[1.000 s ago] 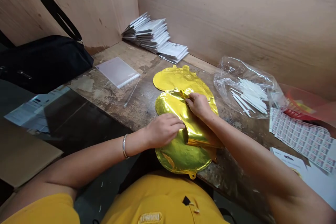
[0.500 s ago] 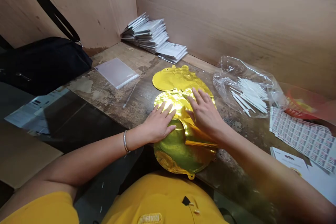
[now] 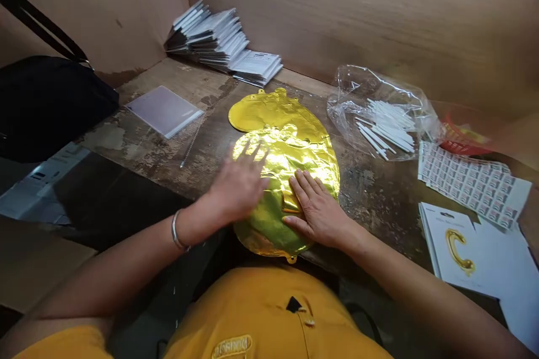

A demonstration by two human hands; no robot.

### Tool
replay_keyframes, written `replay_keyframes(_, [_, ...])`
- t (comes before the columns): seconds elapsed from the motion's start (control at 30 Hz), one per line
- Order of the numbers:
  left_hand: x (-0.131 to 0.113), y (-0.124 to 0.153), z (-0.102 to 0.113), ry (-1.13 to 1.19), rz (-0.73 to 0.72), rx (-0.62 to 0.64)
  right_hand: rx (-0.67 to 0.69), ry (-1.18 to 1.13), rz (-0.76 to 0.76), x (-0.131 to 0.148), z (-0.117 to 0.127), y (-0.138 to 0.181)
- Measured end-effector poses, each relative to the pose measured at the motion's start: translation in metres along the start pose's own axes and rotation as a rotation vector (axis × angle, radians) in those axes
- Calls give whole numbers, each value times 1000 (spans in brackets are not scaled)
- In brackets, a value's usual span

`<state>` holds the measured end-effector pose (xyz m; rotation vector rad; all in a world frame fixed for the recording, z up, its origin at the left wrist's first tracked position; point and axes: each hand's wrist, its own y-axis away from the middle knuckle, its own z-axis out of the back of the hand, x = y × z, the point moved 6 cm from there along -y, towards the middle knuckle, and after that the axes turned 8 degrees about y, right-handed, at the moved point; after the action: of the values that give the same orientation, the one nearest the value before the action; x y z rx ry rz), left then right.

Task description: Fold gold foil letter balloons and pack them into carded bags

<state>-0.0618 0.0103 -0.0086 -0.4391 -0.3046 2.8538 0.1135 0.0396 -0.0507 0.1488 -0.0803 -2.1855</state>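
Observation:
A flat gold foil balloon lies partly folded on the worn wooden table, its near end reaching the front edge by my body. My right hand rests flat on the foil with fingers spread, over a folded flap near the middle. At the balloon's left side is my left hand, fingers stretched out and a little blurred; whether it presses on the foil or hovers just over it, I cannot tell. Nothing is gripped in either hand.
White sticks lie in a clear plastic bag. Label sheets and cards showing a gold C lie at right, near a red basket. Stacked packets, a clear sleeve and a black bag are left.
My right hand has come nearer to me and pressed down on the flap. My left hand has shifted slightly up the foil. The camera view has turned a little to the right.

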Motion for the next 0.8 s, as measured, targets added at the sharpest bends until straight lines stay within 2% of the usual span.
replay_keyframes(0.07, [-48, 15, -10, 117, -375, 87, 14, -7, 0, 0, -1, -2])
replay_keyframes(0.1, [-64, 24, -17, 158, -472, 137, 26, -14, -3, -1, -1, -3])
replay_keyframes(0.13, [-74, 31, -26, 176, -501, 178, 41, -27, -6, -2, -1, -3])
replay_keyframes(0.27, [-76, 44, -54, 104, -406, 211, 36, -79, -31, -8, 17, 5])
replay_keyframes(0.37, [-75, 45, -55, 73, -419, 180, -31, -43, -32, -2, 33, 26])
replay_keyframes(0.5, [-77, 38, -45, 110, -385, 161, 33, -79, 42, 15, 15, 56])
replay_keyframes(0.6, [-80, 34, -44, 132, -362, 149, 42, -107, 12, 15, 1, 63])
replay_keyframes(0.8, [-83, 35, -54, 101, -409, 124, 2, -117, -90, 14, 15, 57])
